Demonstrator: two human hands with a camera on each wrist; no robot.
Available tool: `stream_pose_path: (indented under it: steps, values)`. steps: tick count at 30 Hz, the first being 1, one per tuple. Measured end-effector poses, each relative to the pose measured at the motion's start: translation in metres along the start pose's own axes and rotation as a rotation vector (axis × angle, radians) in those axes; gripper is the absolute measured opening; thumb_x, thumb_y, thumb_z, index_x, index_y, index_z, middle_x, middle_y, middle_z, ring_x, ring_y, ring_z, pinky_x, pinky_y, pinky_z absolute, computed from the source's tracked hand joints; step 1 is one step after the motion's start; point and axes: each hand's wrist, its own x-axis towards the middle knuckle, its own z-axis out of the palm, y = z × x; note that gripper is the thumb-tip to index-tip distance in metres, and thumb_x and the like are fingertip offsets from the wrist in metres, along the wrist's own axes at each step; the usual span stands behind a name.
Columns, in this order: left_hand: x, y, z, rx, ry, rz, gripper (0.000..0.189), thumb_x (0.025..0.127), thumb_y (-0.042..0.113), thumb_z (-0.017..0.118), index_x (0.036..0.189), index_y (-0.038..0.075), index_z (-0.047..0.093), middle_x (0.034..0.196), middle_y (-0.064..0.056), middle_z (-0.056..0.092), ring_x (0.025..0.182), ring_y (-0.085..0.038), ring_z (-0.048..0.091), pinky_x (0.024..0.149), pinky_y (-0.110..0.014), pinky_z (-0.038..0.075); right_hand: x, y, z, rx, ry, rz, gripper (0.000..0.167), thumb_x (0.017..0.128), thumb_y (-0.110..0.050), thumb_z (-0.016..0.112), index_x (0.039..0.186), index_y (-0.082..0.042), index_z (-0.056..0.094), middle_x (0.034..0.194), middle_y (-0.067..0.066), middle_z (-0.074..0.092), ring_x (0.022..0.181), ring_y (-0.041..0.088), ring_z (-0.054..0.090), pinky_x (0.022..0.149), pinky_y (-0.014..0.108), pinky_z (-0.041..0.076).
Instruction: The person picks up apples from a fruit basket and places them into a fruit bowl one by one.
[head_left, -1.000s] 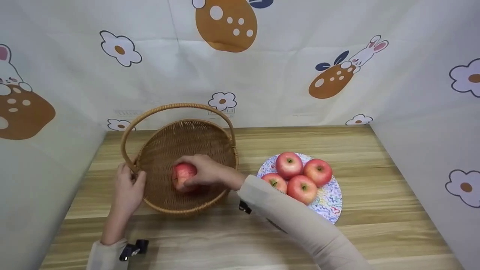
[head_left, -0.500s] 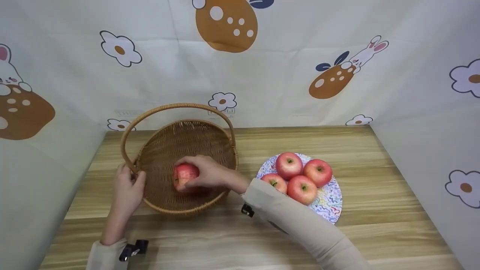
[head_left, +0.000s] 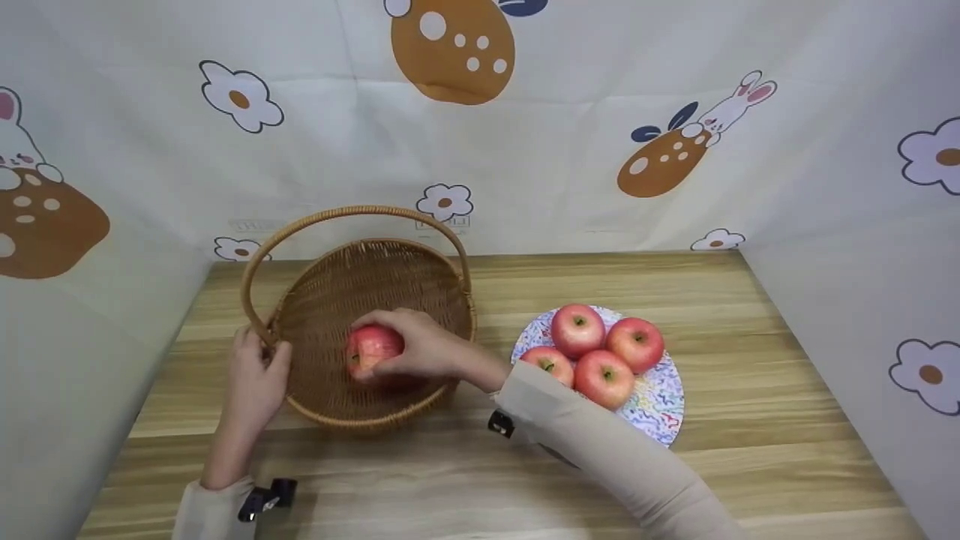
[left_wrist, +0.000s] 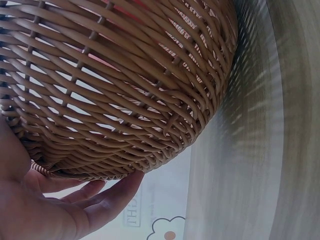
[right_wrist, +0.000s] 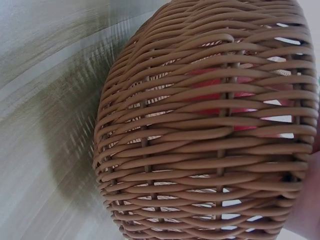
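A round wicker basket (head_left: 371, 281) with a tall arched handle stands at the left of the table in the head view. My left hand (head_left: 255, 379) grips its left rim where the handle joins; from the left wrist, the fingers (left_wrist: 117, 202) curl against the woven wall. Inside the basket, my right hand (head_left: 427, 346) holds a red apple (head_left: 369, 351) between thumb and fingers. Whether that apple touches the basket floor is hard to tell. In the right wrist view the basket wall (right_wrist: 170, 125) hides most of the apple and hand, with red showing through the weave.
Right of the basket, a round plate (head_left: 660, 409) with a colourful squiggle pattern bears several red apples (head_left: 604, 379). My right sleeve (head_left: 600, 442) passes over the plate's near left edge. A printed cloth (head_left: 555, 150) encloses the wooden table (head_left: 750, 337) at the back and sides.
My right hand, its sleeve and the apple have shifted slightly to the right within the basket. My left hand, the basket and the plate of apples have stayed put.
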Motion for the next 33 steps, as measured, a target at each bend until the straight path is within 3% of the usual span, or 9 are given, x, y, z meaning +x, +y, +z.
stream_pose_path:
  steps: [5, 8, 17, 33]
  values:
    - [0.0, -0.001, 0.0, 0.002, -0.001, 0.039, 0.05, 0.101, -0.001, 0.046, 0.147, -0.022, 0.043, 0.127, -0.034, 0.052, 0.093, -0.028, 0.049, 0.069, -0.016, 0.042, -0.003, -0.003, 0.0, 0.015, 0.023, -0.013, 0.061, 0.086, -0.013, 0.085, 0.143, -0.011, 0.063, 0.135, 0.012, 0.068, 0.121, 0.024, 0.058, 0.1, 0.029, 0.046]
    - [0.0, -0.001, 0.0, 0.023, 0.009, 0.041, 0.049, 0.101, -0.001, 0.047, 0.146, -0.022, 0.045, 0.125, -0.033, 0.054, 0.091, -0.026, 0.048, 0.068, -0.017, 0.041, -0.005, -0.003, 0.0, 0.025, 0.026, -0.015, 0.061, 0.087, -0.011, 0.085, 0.144, -0.011, 0.062, 0.136, 0.012, 0.067, 0.122, 0.025, 0.057, 0.1, 0.029, 0.046]
    - [0.001, 0.0, 0.0, 0.035, 0.011, 0.006, 0.049, 0.102, 0.0, 0.048, 0.146, -0.021, 0.046, 0.126, -0.031, 0.053, 0.096, -0.028, 0.048, 0.074, -0.019, 0.04, -0.012, -0.005, -0.001, 0.067, 0.064, -0.009, 0.063, 0.086, -0.009, 0.084, 0.145, -0.013, 0.061, 0.139, 0.011, 0.064, 0.126, 0.024, 0.056, 0.101, 0.031, 0.047]
    - [0.001, -0.001, 0.0, 0.021, -0.018, -0.008, 0.052, 0.103, 0.001, 0.046, 0.15, -0.018, 0.042, 0.134, -0.034, 0.049, 0.108, -0.034, 0.05, 0.083, -0.022, 0.04, -0.027, -0.006, -0.001, 0.117, 0.177, -0.085, 0.061, 0.086, -0.012, 0.086, 0.142, -0.009, 0.063, 0.137, 0.014, 0.065, 0.125, 0.026, 0.058, 0.103, 0.03, 0.048]
